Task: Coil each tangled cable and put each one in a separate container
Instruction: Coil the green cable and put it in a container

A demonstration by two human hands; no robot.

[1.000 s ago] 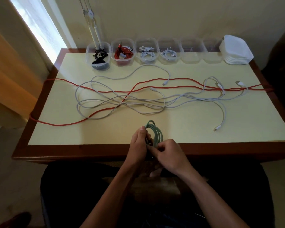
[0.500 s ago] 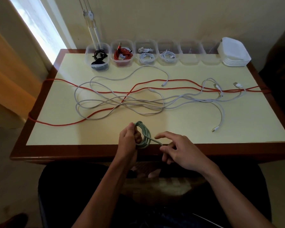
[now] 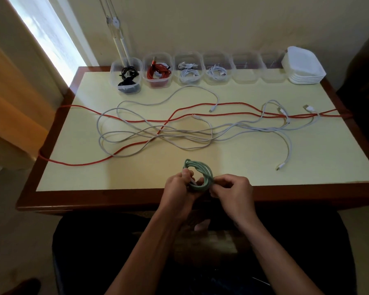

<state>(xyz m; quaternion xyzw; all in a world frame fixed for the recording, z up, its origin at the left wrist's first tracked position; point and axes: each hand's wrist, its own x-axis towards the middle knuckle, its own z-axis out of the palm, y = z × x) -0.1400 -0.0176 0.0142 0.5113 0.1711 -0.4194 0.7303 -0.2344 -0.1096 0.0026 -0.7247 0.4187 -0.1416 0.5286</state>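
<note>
The pale green cable wound into a small round coil (image 3: 198,174) sits upright at the near edge of the cream-topped wooden table (image 3: 264,167), held between both hands. The left hand (image 3: 179,186) pinches the coil's left side, fingers closed around the bundled loops; the right hand (image 3: 232,188) is closed on the coil's lower right, apparently gripping the loose tail, though the end itself is hidden under the fingers. The step in hand looks like securing the coil: it would go best if the left hand keeps every loop pinched together while the right wraps the tail snugly around the bundle and tucks it through, so nothing springs apart when released. Beyond the coil, a long red cable (image 3: 200,107) and several white cables (image 3: 179,135) lie tangled across the table's middle, well apart from the hands. Along the far edge stands a row of clear plastic containers; four already hold coiled cables, and the fifth, an empty clear container (image 3: 246,70), seems the likely destination, beside a stack of white lids (image 3: 303,64).
</note>
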